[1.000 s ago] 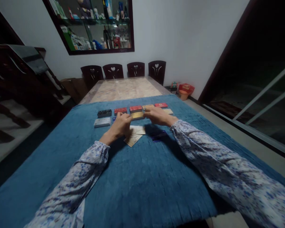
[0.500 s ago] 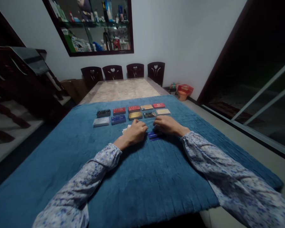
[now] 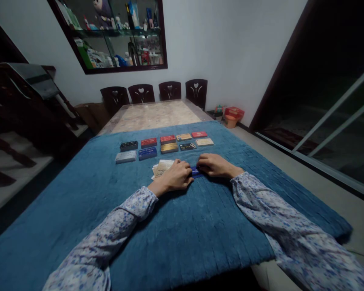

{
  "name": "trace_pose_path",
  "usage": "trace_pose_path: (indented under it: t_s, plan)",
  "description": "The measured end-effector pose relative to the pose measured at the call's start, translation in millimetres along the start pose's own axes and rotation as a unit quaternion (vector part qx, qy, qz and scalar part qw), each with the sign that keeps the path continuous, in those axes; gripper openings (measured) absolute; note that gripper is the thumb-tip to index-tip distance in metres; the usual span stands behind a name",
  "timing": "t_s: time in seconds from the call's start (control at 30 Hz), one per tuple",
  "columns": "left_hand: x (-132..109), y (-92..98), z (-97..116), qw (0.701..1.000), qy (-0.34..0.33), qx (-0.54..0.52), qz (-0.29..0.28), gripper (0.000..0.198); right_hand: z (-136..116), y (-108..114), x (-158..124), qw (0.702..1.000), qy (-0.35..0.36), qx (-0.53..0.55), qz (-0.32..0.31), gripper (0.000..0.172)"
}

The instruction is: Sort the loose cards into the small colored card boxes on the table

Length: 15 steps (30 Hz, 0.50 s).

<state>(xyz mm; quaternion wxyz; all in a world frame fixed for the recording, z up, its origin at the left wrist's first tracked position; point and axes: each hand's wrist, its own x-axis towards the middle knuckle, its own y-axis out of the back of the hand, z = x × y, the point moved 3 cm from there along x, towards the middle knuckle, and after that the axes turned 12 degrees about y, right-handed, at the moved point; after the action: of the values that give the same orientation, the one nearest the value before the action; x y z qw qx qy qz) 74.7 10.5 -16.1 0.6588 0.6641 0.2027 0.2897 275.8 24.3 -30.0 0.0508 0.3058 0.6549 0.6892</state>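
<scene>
A thick blue plush cloth (image 3: 176,226) with a ribbed, towel-like nap covers the near end of the tabletop (image 3: 153,115), whose far end shows a pale mottled stone surface. On the cloth lie two neat rows of small flat rectangular cards (image 3: 166,144) in black, red, tan, grey, blue and gold. A small dark blue rectangular card (image 3: 195,171) lies flat on the cloth between the two hands, just nearer than the rows. The left hand (image 3: 176,178) rests knuckles-up with fingers curled loosely, its fingertips at the blue card's left edge and partly over a loose fan of pale cream cards (image 3: 160,167). The right hand (image 3: 214,165) lies palm-down, fingers bent, touching the card's right end; neither hand has lifted it. Both forearms, in floral-print sleeves, stretch forward low over the cloth.
</scene>
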Motion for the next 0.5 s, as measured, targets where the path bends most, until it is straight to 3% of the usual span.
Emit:
trace_pose_path:
  t_s: [0.23, 0.5]
  plan:
    - [6, 6.0, 2, 1.000, 0.003, -0.006, -0.014, 0.018, -4, 6, -1, 0.999, -0.006, 0.031, -0.006, 0.018]
    - [13, 15.9, -4, 0.997, -0.005, -0.064, -0.035, 0.022, -7, 11, -3, 0.997, 0.000, 0.074, -0.006, 0.031]
